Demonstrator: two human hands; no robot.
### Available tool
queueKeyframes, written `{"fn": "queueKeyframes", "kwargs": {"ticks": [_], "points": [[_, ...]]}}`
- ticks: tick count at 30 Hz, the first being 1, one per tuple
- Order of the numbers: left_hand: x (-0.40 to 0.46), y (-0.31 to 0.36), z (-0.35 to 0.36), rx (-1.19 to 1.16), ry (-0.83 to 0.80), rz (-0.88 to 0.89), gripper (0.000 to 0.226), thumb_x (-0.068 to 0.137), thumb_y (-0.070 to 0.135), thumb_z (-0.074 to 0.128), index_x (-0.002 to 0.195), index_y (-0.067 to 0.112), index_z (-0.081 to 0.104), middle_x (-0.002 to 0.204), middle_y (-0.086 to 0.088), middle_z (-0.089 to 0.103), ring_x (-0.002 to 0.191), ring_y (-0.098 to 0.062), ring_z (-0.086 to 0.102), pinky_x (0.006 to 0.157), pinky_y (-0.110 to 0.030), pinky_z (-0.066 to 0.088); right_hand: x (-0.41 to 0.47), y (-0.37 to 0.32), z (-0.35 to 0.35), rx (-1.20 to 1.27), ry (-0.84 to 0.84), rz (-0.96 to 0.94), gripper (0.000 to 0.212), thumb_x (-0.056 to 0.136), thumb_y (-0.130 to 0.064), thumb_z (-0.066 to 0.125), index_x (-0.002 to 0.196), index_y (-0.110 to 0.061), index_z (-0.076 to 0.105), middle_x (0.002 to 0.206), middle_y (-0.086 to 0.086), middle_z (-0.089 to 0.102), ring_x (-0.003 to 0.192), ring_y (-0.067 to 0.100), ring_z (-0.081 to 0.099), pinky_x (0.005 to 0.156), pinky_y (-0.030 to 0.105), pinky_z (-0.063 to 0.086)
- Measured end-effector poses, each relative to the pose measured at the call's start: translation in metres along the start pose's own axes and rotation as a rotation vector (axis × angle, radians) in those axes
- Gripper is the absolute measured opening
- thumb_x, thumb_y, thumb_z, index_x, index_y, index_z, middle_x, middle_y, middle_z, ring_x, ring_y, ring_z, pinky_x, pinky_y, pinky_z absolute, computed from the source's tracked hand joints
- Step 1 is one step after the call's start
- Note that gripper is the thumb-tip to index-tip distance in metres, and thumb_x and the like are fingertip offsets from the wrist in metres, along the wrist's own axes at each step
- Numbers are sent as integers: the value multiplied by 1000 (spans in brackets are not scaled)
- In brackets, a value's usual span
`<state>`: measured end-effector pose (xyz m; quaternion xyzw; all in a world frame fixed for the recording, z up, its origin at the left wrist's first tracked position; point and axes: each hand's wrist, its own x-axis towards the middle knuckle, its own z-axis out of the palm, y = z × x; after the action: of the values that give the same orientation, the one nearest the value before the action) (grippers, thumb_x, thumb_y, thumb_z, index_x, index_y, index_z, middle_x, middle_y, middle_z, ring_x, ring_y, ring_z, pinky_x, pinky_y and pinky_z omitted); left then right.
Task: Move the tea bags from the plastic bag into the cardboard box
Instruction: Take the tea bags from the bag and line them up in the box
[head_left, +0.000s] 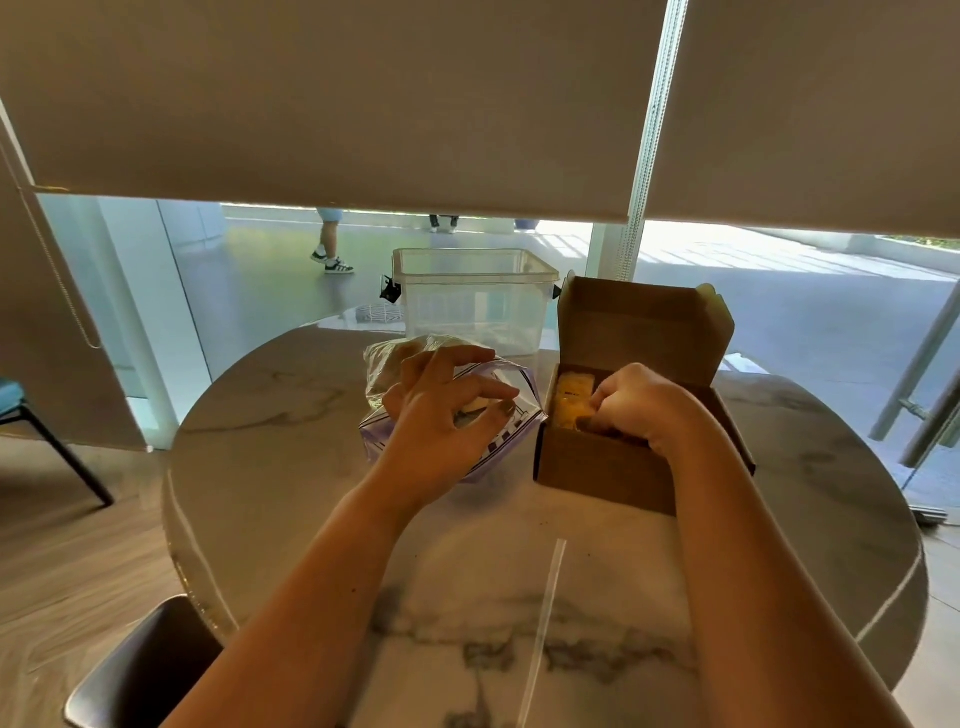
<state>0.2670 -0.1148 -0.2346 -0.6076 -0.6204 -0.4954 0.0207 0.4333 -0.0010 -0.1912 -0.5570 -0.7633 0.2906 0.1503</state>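
Tea bags going into the cardboard box, centre right.
Right hand clenches tea bags: light, soft, crushable; pinch edges. Left hand, fingers spread loose, rests on the plastic bag.

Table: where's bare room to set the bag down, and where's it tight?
Free: the marble table near edge, in front of the plastic bag and cardboard box, and the left side beside the bag. Crowded: the back, where bag, box and clear bin sit close together.
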Motion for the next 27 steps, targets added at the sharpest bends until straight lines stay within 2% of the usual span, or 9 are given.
{"fn": "queueKeyframes", "kwargs": {"ticks": [2,5,7,9,14,18,21,25,27], "points": [[1,-1,0,-14,-3,-5,15,83,35,64,96,36,70,122,27,39,123,-4,25,103,-49,35,7,-2,7,-35,-5,13,18,88,-6,55,100,-6,68,97,12,63,83,21,59,78,34,53],[1,0,0,5,6,-11,17,83,37,62,98,36,70,125,24,41,123,-2,23,107,-39,30,16,-5,15,-56,13,52,20,88,-8,54,106,-6,62,94,11,59,83,20,58,73,30,51],[1,0,-1,26,10,-22,17,85,27,66,99,35,70,125,26,42,122,-2,24,104,-26,23,18,-7,17,-63,62,61,16,87,-7,56,102,-5,60,85,9,55,74,19,54,61,26,47],[2,0,-3,0,-2,-27,24,84,16,65,99,35,70,118,33,40,123,-4,28,104,-28,26,18,-8,18,-91,94,70,9,88,-8,56,96,-6,55,77,7,49,65,16,48,51,23,38],[3,-1,-9,-63,17,-23,47,75,-15,49,93,21,74,110,32,46,111,13,37,96,-6,29,21,-8,22,-148,117,62,8,91,-10,55,91,-9,48,74,5,45,62,14,44,51,22,36],[4,-11,-15,-28,138,52,49,72,-21,45,85,16,75,105,29,50,108,-1,48,96,-17,39,22,-3,14,-136,230,-21,6,87,-12,63,91,-7,62,78,5,54,69,16,54,60,25,48],[5,-15,-20,-70,222,88,49,71,-21,48,83,18,74,104,18,60,103,-2,57,89,-19,48,3,-10,6,42,276,-229,14,83,-15,69,78,-19,57,85,5,63,69,17,62,59,27,52],[4,-14,-27,-46,311,127,46,76,-16,57,90,27,69,101,12,64,97,-2,60,85,-16,50,-41,-41,3,387,13,-464,9,83,-18,68,86,-19,59,72,3,66,48,9,61,47,21,52],[5,-17,-32,-5,343,170,36,79,-13,59,92,19,71,99,4,67,93,-3,62,83,-10,48,-54,-53,11,400,-217,-523,8,86,-10,65,92,-14,61,75,2,67,53,8,65,50,17,53]]}}
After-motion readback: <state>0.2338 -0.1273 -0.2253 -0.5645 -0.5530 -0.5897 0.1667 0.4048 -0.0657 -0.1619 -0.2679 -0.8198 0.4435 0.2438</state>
